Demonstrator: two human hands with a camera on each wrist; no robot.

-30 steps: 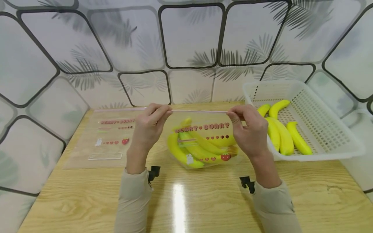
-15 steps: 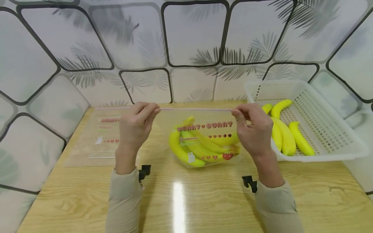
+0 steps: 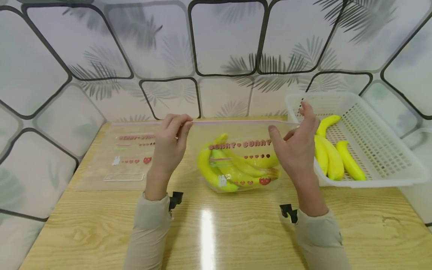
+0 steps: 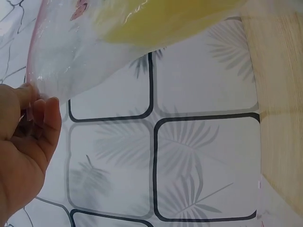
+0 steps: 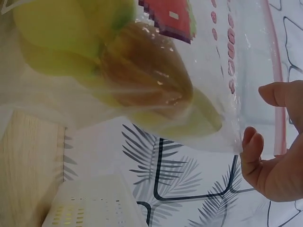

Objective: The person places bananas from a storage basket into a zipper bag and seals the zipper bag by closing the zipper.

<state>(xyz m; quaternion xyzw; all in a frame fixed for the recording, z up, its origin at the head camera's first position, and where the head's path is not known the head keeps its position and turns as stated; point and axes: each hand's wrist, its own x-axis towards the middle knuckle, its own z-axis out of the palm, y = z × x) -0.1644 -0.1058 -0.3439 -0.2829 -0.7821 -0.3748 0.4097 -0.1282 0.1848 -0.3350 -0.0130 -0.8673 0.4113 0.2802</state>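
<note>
A clear zip bag (image 3: pixel 236 131) with pink lettering and several bananas (image 3: pixel 216 176) inside stands in front of me, its pink zip strip along the top. My left hand (image 3: pixel 170 144) pinches the strip's left end between thumb and fingertips, as the left wrist view also shows (image 4: pixel 28 137). At the other end, my right hand (image 3: pixel 297 150) has its thumb and forefinger spread apart. In the right wrist view, the thumb (image 5: pixel 274 94) is off the strip, while curled lower fingers (image 5: pixel 253 149) lie right at the bag's side edge.
Flat on the wooden table (image 3: pixel 236 232) at the left lies a second printed zip bag (image 3: pixel 114 150), partly behind my left hand. A white perforated basket (image 3: pixel 388 150) on the right holds several loose bananas (image 3: pixel 351 161). A patterned backdrop (image 3: pixel 226 41) rises behind.
My left hand slid left along the strip, then came partway back right. The right hand let go of its pinch and spread its thumb and forefinger. The banana-filled bag stayed nearly in place.
</note>
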